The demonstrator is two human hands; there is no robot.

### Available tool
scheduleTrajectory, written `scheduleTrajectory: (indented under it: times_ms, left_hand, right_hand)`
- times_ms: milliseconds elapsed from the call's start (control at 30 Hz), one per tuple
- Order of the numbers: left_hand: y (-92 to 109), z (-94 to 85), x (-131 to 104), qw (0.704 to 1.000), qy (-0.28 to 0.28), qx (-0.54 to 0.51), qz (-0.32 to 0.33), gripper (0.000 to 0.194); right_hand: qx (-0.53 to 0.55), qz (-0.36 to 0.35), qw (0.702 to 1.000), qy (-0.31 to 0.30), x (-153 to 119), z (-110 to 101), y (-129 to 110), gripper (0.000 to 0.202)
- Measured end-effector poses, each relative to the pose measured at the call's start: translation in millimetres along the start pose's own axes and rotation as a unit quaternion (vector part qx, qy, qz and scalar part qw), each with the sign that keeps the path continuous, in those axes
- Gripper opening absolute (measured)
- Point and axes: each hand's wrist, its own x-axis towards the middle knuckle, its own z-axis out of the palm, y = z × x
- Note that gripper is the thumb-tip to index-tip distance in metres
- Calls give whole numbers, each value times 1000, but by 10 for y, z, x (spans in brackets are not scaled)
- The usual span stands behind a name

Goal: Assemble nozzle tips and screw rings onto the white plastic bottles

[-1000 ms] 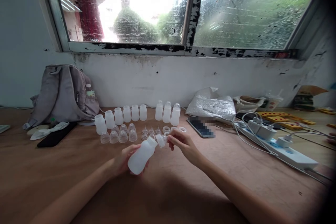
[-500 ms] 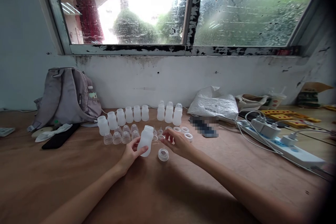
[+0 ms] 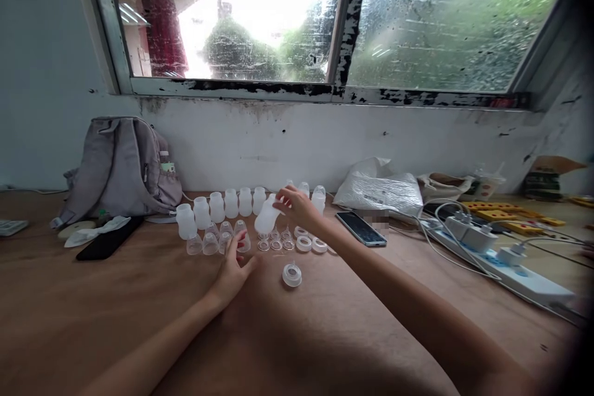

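My right hand (image 3: pixel 297 204) grips a frosted baby bottle (image 3: pixel 266 219) near its top and holds it tilted above the table. With fingers spread and nothing in them, my left hand (image 3: pixel 234 272) hovers just in front of the clear domed caps (image 3: pixel 210 243). A collar ring with a teat in it (image 3: pixel 292 275) lies on the table to the right of that hand. Several loose clear teats (image 3: pixel 275 240) stand below the bottle, beside white collar rings (image 3: pixel 304 244). Behind them runs a row of open bottles (image 3: pixel 216 208); capped bottles (image 3: pixel 318 199) are partly hidden by my right hand.
A grey backpack (image 3: pixel 120 167) leans on the wall at left, with a black pouch (image 3: pixel 109 239) before it. On the right are a phone (image 3: pixel 362 229), a silver plastic bag (image 3: pixel 380 187), and a white power strip (image 3: pixel 524 278) with trailing cables. A window (image 3: pixel 223 37) is above.
The bottle has passed from my left hand to my right and moved back towards the row of bottles, now tilted. My left hand has opened. The view has shifted slightly.
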Motion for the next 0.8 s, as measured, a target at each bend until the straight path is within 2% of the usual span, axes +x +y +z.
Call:
scheduleTrajectory:
  times_ms: [67, 133, 267, 400, 500, 800]
  left_hand:
    - [11, 14, -23, 1000, -14, 0, -4, 45]
    - [27, 27, -44, 1000, -28, 8, -4, 37]
    - [56, 32, -67, 998, -51, 25, 8, 26]
    - [68, 29, -75, 997, -65, 35, 15, 23]
    - [70, 38, -84, 996, -75, 37, 24, 22]
    - [75, 45, -102, 995, -83, 44, 38, 22]
  right_hand:
    - [-74, 22, 997, 12, 150, 29, 186, 7]
    - [-143, 60, 988, -5, 271, 109, 345, 10]
    - [-171, 86, 981, -32, 421, 373, 537, 12]
    - [-187, 109, 975, -54, 520, 607, 624, 11]
    - [-197, 126, 970, -61, 563, 701, 655, 13]
    - [-201, 127, 970, -58, 575, 747, 705, 15]
